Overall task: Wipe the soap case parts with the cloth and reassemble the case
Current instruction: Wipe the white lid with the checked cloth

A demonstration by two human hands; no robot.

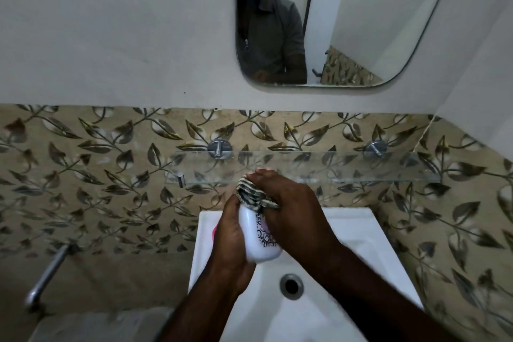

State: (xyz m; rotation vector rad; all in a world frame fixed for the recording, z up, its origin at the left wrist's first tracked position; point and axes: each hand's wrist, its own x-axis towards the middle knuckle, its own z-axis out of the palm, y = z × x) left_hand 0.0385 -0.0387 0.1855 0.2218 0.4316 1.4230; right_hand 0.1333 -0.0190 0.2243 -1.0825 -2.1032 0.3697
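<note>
Soap case part [256, 241], white w/ a dark swirly print on one side, is being held in the air over the sink [361, 230], towards its back-left corner & clear of the basin. Left hand [231, 244] is gripping it from the left, fingers curling round it, so that hand is clamped on the case part. Right hand [291, 208] is clutching a striped cloth [251, 193], bunched up, & pressing it onto the far end of the case part, w/ fingers curling over the cloth. Both hands are meeting at the case, close together; can't tell if they're touching each other. Cloth is poking out above the left hand's fingers, w/ an edge trailing down btw the two hands. Something pink [213, 232] is peeking out just behind the left hand by the sink's left rim; can't tell what it is. Drain [291, 285] is showing in the basin below the hands, btw the two forearms. Glass shelf [333, 166] is running along the wall just beyond the hands, w/ round metal mounts [219, 148] holding it. Leaf-pattern tiles [111, 175] are covering the wall behind, & a metal pipe [47, 275] is sticking out at lower left. Mirror [361, 22] up top is reflecting a person in a grey shirt.
</note>
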